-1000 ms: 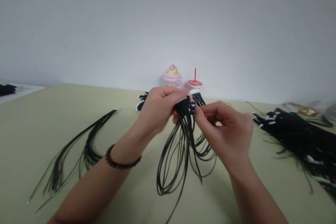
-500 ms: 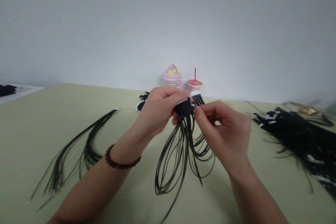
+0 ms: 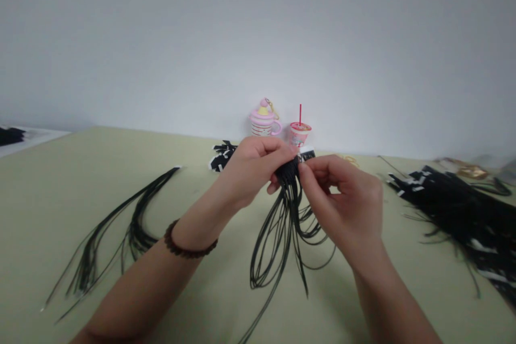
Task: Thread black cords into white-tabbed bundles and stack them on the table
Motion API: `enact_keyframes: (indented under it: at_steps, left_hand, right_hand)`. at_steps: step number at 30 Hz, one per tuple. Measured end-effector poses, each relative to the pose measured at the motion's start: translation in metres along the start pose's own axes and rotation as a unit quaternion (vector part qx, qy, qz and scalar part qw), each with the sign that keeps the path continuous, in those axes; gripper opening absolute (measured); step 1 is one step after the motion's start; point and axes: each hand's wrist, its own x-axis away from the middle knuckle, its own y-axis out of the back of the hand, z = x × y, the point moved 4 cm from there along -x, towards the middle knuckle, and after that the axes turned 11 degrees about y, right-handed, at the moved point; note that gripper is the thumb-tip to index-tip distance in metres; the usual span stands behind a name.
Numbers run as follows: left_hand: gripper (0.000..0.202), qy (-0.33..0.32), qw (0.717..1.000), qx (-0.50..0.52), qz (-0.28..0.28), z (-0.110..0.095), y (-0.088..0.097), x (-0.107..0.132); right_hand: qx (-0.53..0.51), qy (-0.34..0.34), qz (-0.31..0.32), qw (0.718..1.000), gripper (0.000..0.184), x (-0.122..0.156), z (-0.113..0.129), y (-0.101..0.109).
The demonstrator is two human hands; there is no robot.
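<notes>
My left hand [image 3: 252, 172], with a dark bead bracelet on its wrist, is closed round the top of a bundle of thin black looped cords [image 3: 282, 231] held above the table. My right hand [image 3: 344, 199] pinches the same bundle near its top, thumb and forefinger pressed against the cords. The loops hang down between my forearms and touch the tabletop. The white tag at the bundle's top is mostly hidden by my fingers.
A loose fan of black cords [image 3: 121, 226] lies at the left. A big heap of black cords with white tags [image 3: 463, 209] fills the right. A small tagged bunch [image 3: 221, 155], a pink toy cup [image 3: 263, 120] and a red-straw cup [image 3: 300, 131] stand by the wall.
My hands have drawn closer and the bundle's fanned top is now squeezed together; the white tag has slipped under my fingers. The hanging loops shifted slightly right.
</notes>
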Motion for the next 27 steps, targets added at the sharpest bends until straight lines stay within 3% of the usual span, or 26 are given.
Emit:
enact_keyframes:
  at_steps: [2, 7, 11, 16, 21, 27]
  left_hand:
    - [0.023, -0.008, 1.0, 0.005, -0.02, 0.0, 0.002, -0.001]
    - [0.021, -0.064, 0.993, -0.019, -0.092, -0.008, 0.009, 0.0]
    - [0.021, -0.095, 0.989, -0.022, -0.114, -0.012, 0.011, 0.002]
    - [0.021, -0.121, 0.986, -0.028, -0.106, -0.015, 0.011, 0.007]
    - [0.018, -0.162, 0.981, -0.053, -0.097, -0.02, 0.008, 0.013]
    - [0.018, -0.203, 0.977, -0.045, -0.042, -0.022, 0.007, 0.016]
  right_hand:
    - [0.025, 0.019, 0.012, 0.999, 0.006, -0.001, 0.001, 0.001]
    - [0.036, 0.069, -0.024, 0.997, 0.007, -0.002, 0.018, 0.011]
    - [-0.071, 0.04, 0.053, 0.995, 0.002, 0.0, 0.022, 0.005]
    - [-0.113, 0.012, 0.05, 0.992, 0.002, -0.001, 0.014, 0.001]
    - [-0.192, -0.064, 0.084, 0.976, 0.001, -0.001, 0.008, -0.002]
    - [-0.263, -0.11, 0.136, 0.949, 0.005, -0.001, 0.003, -0.001]
